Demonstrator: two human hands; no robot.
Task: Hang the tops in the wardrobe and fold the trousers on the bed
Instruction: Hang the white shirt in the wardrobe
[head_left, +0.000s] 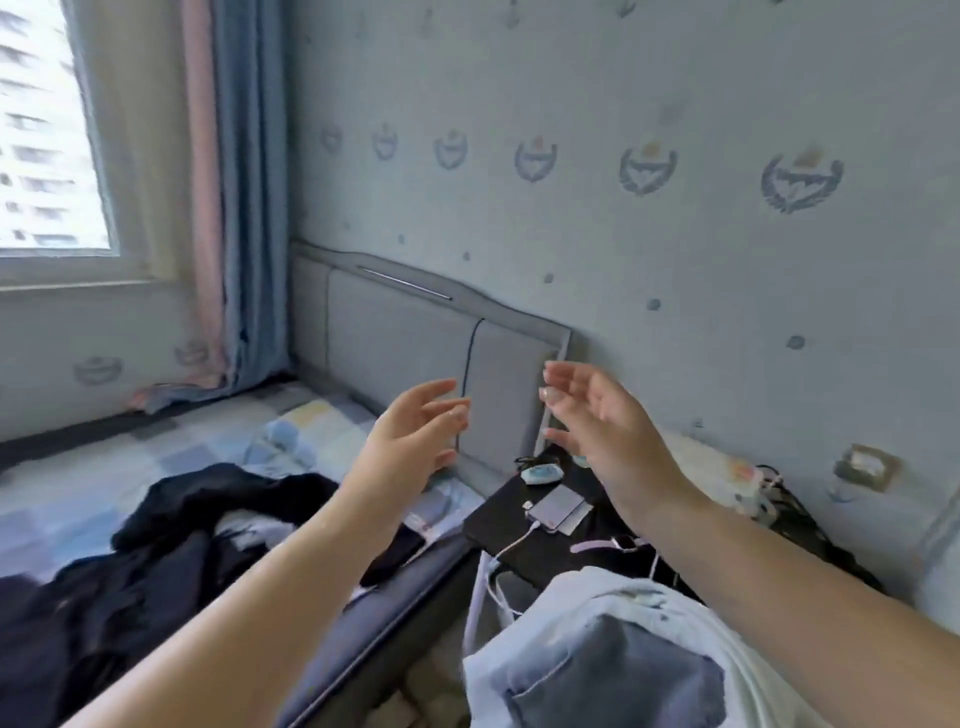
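I find no readable text, label, brand or number anywhere. The pale blue wallpaper (675, 234) carries only repeated laurel-wreath emblems without letters, and the small grey card-like device (558, 506) on the black bedside table (498, 525) looks blank to me.

Both bare arms reach forward above the bed's edge, the left hand (415, 434) and the right hand (597, 415) raised near each other with palms facing, fingers loosely spread and holding nothing, in front of the grey padded headboard (405, 343). On the bed (78, 483), whose sheet is checked in pale colours, lies a heap of dark clothes (171, 545), and a light blue garment (597, 660) is bunched low under the right forearm. Beside the bed a black bedside table (524, 551) carries a flat silver device (558, 506) with a white cable (511, 545) plugged in, and a window (41, 130) with blue and pink curtains (228, 197) stands at the left.
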